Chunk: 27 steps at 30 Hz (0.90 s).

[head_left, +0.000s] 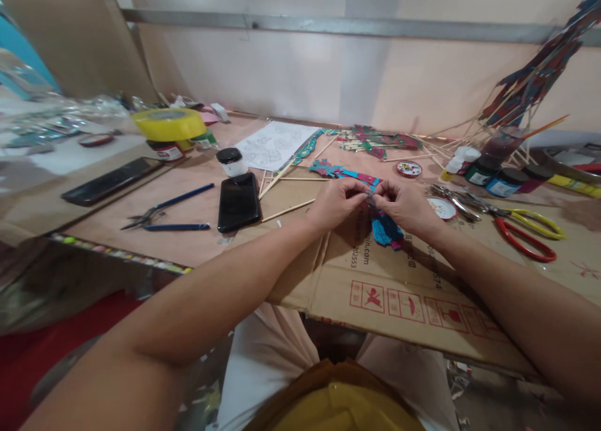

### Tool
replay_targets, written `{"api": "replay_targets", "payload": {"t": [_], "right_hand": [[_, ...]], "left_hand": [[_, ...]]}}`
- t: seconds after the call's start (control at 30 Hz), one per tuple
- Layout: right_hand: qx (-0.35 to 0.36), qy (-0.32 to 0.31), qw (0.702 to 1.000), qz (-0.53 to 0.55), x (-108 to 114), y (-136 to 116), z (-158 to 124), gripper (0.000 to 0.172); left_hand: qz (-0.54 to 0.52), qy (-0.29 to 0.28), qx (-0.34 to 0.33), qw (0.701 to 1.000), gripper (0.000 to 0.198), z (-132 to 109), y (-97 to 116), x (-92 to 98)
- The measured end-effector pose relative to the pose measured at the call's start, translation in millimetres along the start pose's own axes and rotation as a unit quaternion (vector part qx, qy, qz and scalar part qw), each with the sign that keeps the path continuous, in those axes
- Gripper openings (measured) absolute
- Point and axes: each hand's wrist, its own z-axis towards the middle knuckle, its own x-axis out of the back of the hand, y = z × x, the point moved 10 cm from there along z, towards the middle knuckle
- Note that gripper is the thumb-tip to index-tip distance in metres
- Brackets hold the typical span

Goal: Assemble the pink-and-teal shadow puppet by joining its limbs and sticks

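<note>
Worktable (197, 251): while running along the pale wall (263, 68), carrying paint jars (503, 187), pliers (184, 195) and coloured parts together, pointing to work well under way but probably unfinished.

Cardboard sheet (323, 293): lying flat over the near edge, serving as a mat beneath both forearms, showing red handling symbols.

Stick bundle (530, 81): rising at far right, bearing dark red and blue coverings over thin sticks, seemingly counting among the more advanced parts.

Line drawing (277, 143): lying at the back, showing grey outlines on white.

Painted strips (375, 140): resting near the wall, already wearing teal, red and green, apparently needing little more colour.

Bare sticks (288, 212): lying loose beside the phone (238, 202), showing no colour, apparently going unused.

Painted piece (387, 229): sitting between both hands, over the cardboard, already showing blue and magenta; disappearing behind the fingers, leaving any join with the blue strip (347, 173) beyond impossible to tell.

Left hand (340, 201): pinching the painted piece narrowly between thumb and forefinger.

Right hand (404, 202): pinching close beside the left fingertips, suggesting fine work remaining at that spot.

Shallow lid (442, 208): sitting just beside the right hand, holding tiny pale bits, apparently leaving plenty over.
</note>
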Motion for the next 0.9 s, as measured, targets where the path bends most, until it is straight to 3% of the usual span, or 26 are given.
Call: {"api": "replay_targets", "payload": {"t": [0.33, 0.63, 0.8, 0.9], "right_hand": [[0.041, 0.051, 0.994, -0.09, 7.3, -21.9, -5.2, 0.003], [0.077, 0.014, 0.992, -0.1, 2.8, -28.3, -6.3, 0.004], [0.115, 0.038, 0.988, -0.1, 7.3, -31.5, -8.3, 0.003], [0.159, 0.048, 0.974, -0.157, 7.2, -38.0, -11.7, 0.006]], "left_hand": [[0.045, 0.004, -0.023, 0.999, 0.013, -4.3, 9.7, -2.3], [0.018, -0.004, -0.009, 1.0, 0.012, -2.2, 3.4, -3.7], [0.004, 0.006, -0.009, 1.0, 0.011, -1.3, 3.2, -1.2], [-0.008, 0.009, -0.002, 1.0, 0.009, -1.8, 3.9, -0.4]]}}
